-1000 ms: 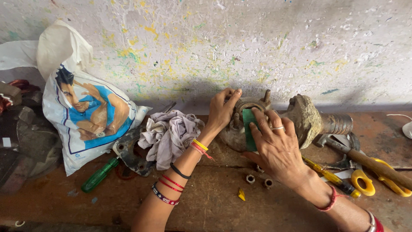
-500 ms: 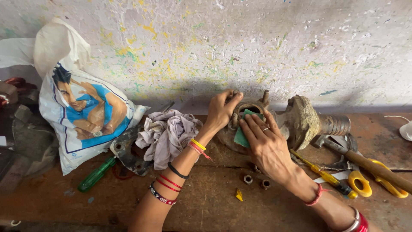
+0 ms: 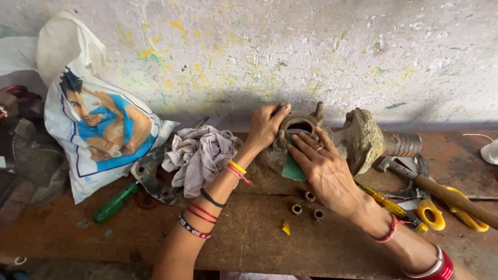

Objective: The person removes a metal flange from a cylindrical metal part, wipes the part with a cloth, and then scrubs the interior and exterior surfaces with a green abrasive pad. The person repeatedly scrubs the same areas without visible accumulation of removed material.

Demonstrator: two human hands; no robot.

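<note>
Both hands' grip sat on rusty hub part, green pad pressed under right fingers.

Left hand (image 3: 265, 126) clamped over the near-left rim of the metal hub (image 3: 300, 126), likely steadying it against the wall; right hand (image 3: 322, 168) lay flat, fingers together, pinning a green abrasive pad (image 3: 292, 169) to the hub's front face, not closed around it. Hub rested on the desk (image 3: 249, 233), its shaft (image 3: 402, 144) running away to the right of the grip. Loose nuts (image 3: 296, 209) just below the right hand, kept handy. Grey rag (image 3: 199, 155) left of the left wrist. Further left, white plastic bag (image 3: 93, 129) with a blue-and-orange printed figure, slumped against the wall. Green screwdriver (image 3: 115, 203) below it; yellow-handled scissors (image 3: 451, 212) far right.
</note>
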